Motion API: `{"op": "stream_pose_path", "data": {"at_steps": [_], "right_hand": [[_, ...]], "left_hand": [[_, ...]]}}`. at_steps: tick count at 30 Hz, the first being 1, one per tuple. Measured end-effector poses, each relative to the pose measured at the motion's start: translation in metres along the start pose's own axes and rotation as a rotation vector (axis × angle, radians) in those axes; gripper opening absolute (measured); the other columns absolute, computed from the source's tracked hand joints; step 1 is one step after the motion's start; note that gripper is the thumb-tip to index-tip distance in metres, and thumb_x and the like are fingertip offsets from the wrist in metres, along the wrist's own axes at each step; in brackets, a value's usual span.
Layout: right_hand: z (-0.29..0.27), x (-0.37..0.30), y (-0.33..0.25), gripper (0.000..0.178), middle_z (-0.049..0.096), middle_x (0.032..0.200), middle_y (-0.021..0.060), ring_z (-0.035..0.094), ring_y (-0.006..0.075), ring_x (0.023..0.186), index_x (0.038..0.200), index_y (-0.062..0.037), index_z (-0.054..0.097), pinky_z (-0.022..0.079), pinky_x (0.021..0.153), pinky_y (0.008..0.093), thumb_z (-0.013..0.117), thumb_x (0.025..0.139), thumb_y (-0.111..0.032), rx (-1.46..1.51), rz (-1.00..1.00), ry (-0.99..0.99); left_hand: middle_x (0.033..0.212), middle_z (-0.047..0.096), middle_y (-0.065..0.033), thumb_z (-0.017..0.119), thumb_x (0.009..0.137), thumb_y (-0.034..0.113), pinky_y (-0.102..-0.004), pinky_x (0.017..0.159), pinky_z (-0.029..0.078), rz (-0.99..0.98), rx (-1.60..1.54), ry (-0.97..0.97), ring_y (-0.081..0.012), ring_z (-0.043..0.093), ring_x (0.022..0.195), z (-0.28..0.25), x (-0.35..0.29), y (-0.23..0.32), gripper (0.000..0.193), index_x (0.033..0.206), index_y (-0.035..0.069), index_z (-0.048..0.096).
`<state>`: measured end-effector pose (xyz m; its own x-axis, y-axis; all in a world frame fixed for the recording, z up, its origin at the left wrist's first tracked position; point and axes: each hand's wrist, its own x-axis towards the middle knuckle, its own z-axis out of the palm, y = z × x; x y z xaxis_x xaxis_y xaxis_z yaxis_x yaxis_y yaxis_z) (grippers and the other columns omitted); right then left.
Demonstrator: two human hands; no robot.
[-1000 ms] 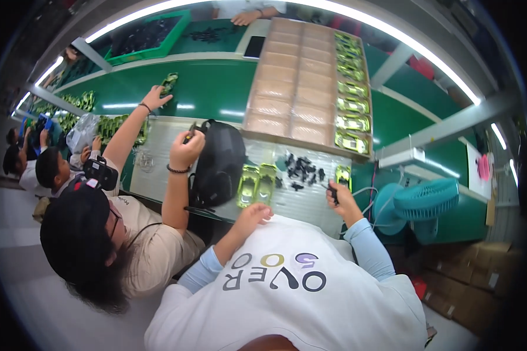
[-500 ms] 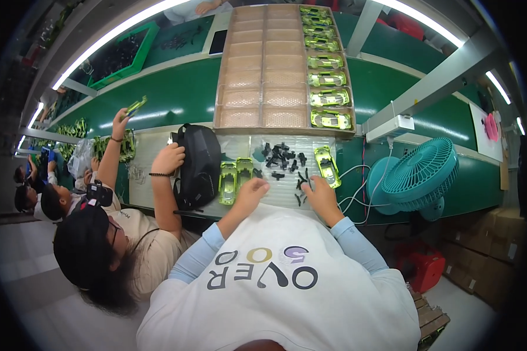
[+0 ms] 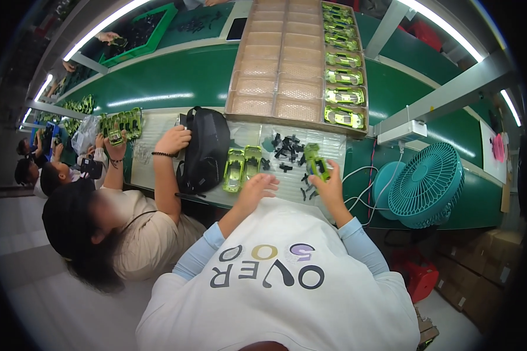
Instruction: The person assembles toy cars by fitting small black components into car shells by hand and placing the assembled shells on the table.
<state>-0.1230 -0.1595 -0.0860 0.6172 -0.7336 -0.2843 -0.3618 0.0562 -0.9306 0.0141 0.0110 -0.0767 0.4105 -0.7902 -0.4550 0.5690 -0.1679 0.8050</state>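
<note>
My right hand [image 3: 332, 188] is closed on a lime-green toy car body [image 3: 316, 163], held tilted just above the work surface. My left hand [image 3: 256, 192] is empty, with its fingers stretched out toward the right and a little apart. Beside it on the left, two more green car bodies [image 3: 234, 170] lie side by side. A pile of small black plastic parts [image 3: 288, 147] sits beyond my hands. Several thin black pieces [image 3: 306, 192] lie scattered between them.
A cardboard tray [image 3: 231, 108] with compartments stands ahead, green cars [image 3: 344, 117] filling its right column. A black bag [image 3: 205, 149] and a co-worker's hand [image 3: 174, 140] are on the left. To the right stand a teal fan [image 3: 425, 186] and its white cable [image 3: 357, 169].
My right hand has taken up the green car body that lay on the right and brought it leftward. The co-worker's raised hand with a green car body has come down. The view has shifted slightly.
</note>
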Motion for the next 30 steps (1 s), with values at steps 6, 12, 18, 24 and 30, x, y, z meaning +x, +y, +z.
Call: {"op": "stream_pose_path", "data": {"at_steps": [6,12,18,24,30], "right_hand": [[0.033,-0.023,-0.035,0.063,0.049,0.1,0.0164,0.049,0.0227,0.09,0.115,-0.001,0.031,0.038,0.078,0.0293,0.064,0.066,-0.022,-0.134,-0.066,-0.657],[0.04,-0.019,-0.024,0.046,0.051,0.093,0.0119,0.051,0.0127,0.073,0.112,-0.0044,0.036,0.042,0.061,0.0229,0.057,0.074,-0.019,-0.083,-0.159,-0.513],[-0.01,0.049,0.044,0.027,0.057,0.066,0.0104,0.054,0.0179,0.058,0.085,0.0,0.05,0.043,0.054,0.0283,0.057,0.071,-0.022,0.166,0.116,-0.007],[-0.006,0.055,0.05,0.02,0.057,0.066,0.0117,0.055,0.0252,0.061,0.064,-0.0035,0.054,0.043,0.056,0.0332,0.057,0.067,-0.023,-0.525,0.073,-0.006],[0.01,0.049,0.038,0.017,0.057,0.067,0.0116,0.055,0.0282,0.063,0.064,-0.0041,0.055,0.043,0.057,0.0358,0.058,0.063,-0.021,-0.722,0.058,-0.021]], "left_hand": [[0.103,0.047,-0.0069,0.027,0.084,0.045,-0.0353,0.084,0.036,-0.081,-0.524,-0.042,-0.019,0.046,0.096,0.02,0.008,0.004,0.047,0.109,0.008,0.039],[0.091,0.051,-0.0101,0.025,0.084,0.045,-0.0357,0.079,0.039,-0.185,-0.513,0.035,-0.0214,0.051,0.086,0.029,0.019,0.002,0.045,0.101,0.007,0.043],[0.092,0.052,-0.0144,0.021,0.082,0.051,-0.0407,0.078,0.041,-0.161,-0.707,0.07,-0.0273,0.051,0.087,0.006,0.016,0.015,0.055,0.102,0.005,0.043],[0.09,0.051,-0.0161,0.024,0.08,0.054,-0.0429,0.075,0.041,-0.139,-0.774,0.196,-0.0292,0.051,0.083,-0.025,-0.006,0.005,0.059,0.106,0.004,0.042],[0.09,0.051,-0.0177,0.023,0.081,0.053,-0.0432,0.076,0.04,-0.285,-0.87,0.116,-0.031,0.05,0.084,-0.01,-0.009,-0.013,0.058,0.097,0.002,0.045]]}}
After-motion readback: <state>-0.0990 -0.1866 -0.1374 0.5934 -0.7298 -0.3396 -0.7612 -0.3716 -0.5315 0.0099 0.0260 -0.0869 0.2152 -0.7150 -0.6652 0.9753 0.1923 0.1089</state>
